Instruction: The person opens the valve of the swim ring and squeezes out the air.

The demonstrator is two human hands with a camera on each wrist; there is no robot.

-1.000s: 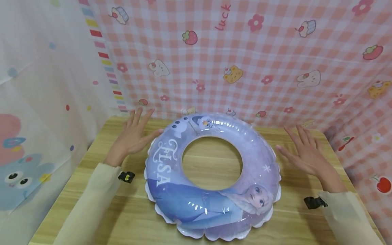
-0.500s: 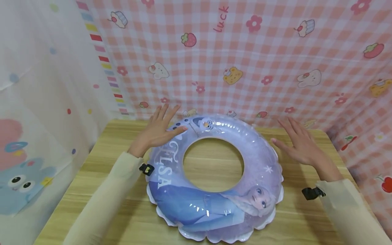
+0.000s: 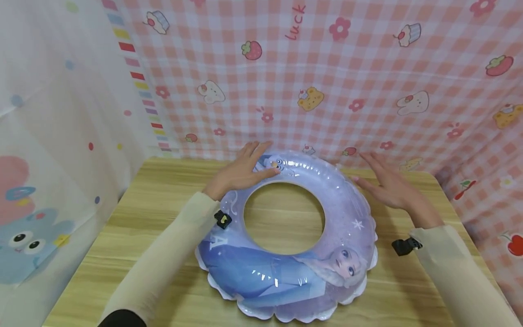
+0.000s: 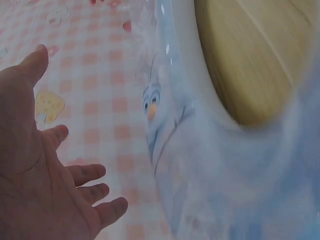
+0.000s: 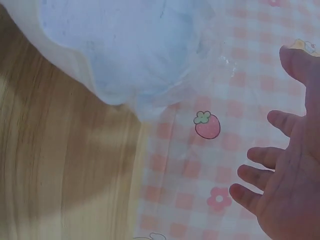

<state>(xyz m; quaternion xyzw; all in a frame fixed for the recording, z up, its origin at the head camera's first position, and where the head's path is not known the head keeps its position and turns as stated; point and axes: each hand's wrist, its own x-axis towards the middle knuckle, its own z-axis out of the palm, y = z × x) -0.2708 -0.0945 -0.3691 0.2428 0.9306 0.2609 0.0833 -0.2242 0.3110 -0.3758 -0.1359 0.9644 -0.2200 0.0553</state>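
An inflated swim ring (image 3: 343, 200), blue and lilac with a scalloped edge and cartoon prints, lies flat on the wooden table. Over its far left part in the head view is my left hand (image 3: 243, 170), fingers spread and straight, covering some of the printed lettering. The left wrist view has this hand (image 4: 45, 170) apart from the ring (image 4: 170, 135), palm showing and holding nothing. My right hand (image 3: 390, 188) hovers by the ring's far right edge, its thumb overlapping that edge in the head view. In the right wrist view the fingers (image 5: 260, 177) are extended and hold nothing.
The wooden table (image 3: 122, 236) backs onto a pink checked cloth (image 3: 261, 81) with fruit and animal prints. White cloth with cartoon figures (image 3: 37, 136) hangs at the left, and more checked cloth at the right. Black straps with small devices (image 3: 404, 246) sit at both wrists.
My left hand has moved right, from beside the ring to over its far left part. My right hand has shifted slightly left and away from me. The ring stays in place.
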